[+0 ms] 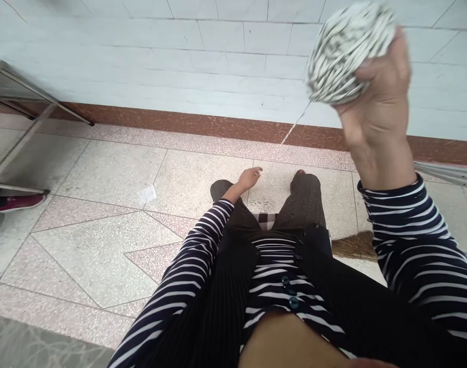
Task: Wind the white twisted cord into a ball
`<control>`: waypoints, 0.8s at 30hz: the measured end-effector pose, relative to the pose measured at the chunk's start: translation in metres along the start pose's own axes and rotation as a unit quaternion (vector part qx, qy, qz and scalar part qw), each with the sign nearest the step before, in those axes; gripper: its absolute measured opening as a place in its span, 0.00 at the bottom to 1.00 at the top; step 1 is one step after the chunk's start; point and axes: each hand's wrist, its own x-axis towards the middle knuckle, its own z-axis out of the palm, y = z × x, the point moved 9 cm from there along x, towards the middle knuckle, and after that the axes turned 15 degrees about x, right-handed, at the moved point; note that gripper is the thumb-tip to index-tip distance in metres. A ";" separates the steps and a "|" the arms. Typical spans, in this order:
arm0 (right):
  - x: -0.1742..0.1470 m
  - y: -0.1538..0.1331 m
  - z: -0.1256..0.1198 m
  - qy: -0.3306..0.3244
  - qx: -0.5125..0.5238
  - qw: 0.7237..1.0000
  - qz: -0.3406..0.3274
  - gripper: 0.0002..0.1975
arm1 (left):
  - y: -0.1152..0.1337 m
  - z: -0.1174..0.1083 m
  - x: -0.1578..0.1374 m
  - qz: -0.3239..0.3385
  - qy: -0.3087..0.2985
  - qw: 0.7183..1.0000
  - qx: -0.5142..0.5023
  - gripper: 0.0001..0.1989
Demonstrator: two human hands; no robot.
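Note:
My right hand (382,97), raised at the upper right, grips a large ball of black-and-white cord (348,53), blurred by motion. From the ball's lower edge a strand of cord (295,124) slants down and left, pointing at my left hand (249,178). Low above my knee, that hand is closed with its fingertips pinched; the strand fades against the pale floor just before it. Between my legs, past my lap, lies a loose tangle of the cord (261,205).
A metal-framed table (45,110) stands at the left, with another person's red shoe (21,202) beneath it. White paper (147,194) lies on the tiled floor. A straw broom (354,245) is beside me on the right. The tiled wall (218,66) rises ahead.

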 end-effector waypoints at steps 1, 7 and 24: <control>-0.004 0.007 -0.004 0.012 0.033 0.999 0.007 0.27 | 0.012 -0.011 0.006 0.019 0.023 0.999 -0.016 0.10; -0.017 0.070 -0.012 -0.040 0.024 0.987 0.156 0.27 | 0.125 -0.073 0.012 0.210 0.123 0.956 -0.162 0.18; -0.037 0.077 -0.039 -0.033 0.052 0.983 0.174 0.31 | 0.080 -0.061 -0.010 0.131 0.098 0.985 -0.053 0.12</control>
